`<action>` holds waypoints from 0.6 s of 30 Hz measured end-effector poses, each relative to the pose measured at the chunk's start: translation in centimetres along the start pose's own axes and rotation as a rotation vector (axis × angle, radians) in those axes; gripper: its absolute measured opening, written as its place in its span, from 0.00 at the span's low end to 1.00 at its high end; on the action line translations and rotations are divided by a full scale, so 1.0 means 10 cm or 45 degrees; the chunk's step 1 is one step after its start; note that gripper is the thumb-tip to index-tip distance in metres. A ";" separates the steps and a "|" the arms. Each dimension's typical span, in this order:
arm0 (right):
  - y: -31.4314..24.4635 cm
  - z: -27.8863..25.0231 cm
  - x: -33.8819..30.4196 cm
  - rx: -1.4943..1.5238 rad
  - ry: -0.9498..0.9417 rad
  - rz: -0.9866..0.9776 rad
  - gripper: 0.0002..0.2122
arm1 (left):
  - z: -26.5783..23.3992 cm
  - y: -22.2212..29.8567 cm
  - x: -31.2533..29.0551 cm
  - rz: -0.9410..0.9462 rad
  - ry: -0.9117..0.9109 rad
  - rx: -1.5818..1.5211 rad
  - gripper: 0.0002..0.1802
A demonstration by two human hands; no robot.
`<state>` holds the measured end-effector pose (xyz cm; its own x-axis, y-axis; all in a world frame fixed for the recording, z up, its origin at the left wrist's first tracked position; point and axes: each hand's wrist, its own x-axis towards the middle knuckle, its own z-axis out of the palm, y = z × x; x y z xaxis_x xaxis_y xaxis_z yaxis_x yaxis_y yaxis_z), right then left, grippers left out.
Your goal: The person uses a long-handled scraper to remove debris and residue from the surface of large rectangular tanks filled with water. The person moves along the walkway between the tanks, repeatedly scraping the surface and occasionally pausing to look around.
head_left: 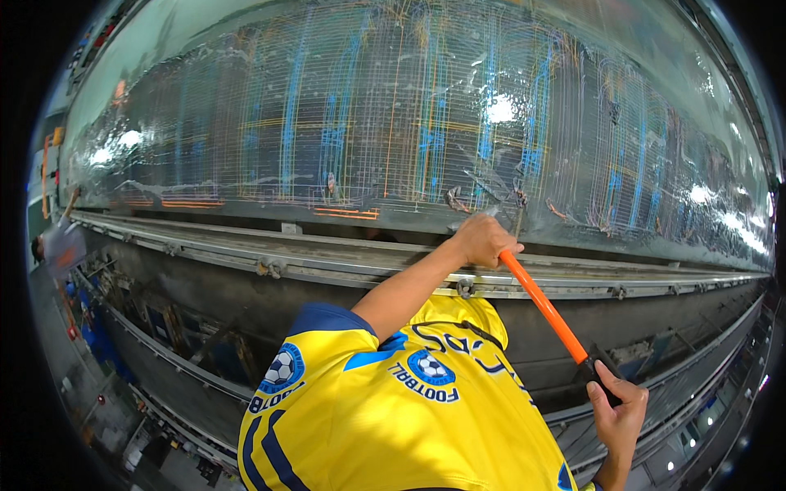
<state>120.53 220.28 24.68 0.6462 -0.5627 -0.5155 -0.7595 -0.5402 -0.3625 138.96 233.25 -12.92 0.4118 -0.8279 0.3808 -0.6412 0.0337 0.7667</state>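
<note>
My right hand (620, 407) is closed round the black grip at the lower end of an orange-handled tool (544, 307). The handle slants up and to the left from there. At its upper end my left hand (486, 239) is wrapped round the tool, at the panel's near edge. A thin shaft seems to run on from the hand onto a large glossy, wet-looking panel (344, 155); the tool's far end is hard to make out. Fine lines in blue, orange and yellow cross the panel. Small crumpled bits (457, 199) lie on it just beyond my left hand.
A metal rail (360, 266) with clamp-like fittings (465, 287) runs along the panel's near side, against my yellow shirt. Another person (61, 245) stands at the far left, one arm reaching to the panel. Below the rail are dark framework and further rails (205, 434).
</note>
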 end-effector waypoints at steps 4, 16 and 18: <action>-0.10 0.26 0.05 -0.001 -0.007 -0.179 0.16 | -0.45 -0.14 -0.31 0.012 0.059 0.097 0.22; -0.10 0.97 0.33 0.424 -0.220 -0.395 0.18 | -1.60 -0.37 -1.00 -0.053 -0.032 0.478 0.09; 0.22 0.76 0.08 0.359 -0.123 -0.345 0.19 | -0.99 -0.23 -0.76 0.052 0.021 0.388 0.07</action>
<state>118.83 223.43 17.59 0.8260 -0.3550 -0.4379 -0.5621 -0.4605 -0.6870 143.72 244.98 -12.50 0.3903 -0.8200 0.4186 -0.8212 -0.1045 0.5610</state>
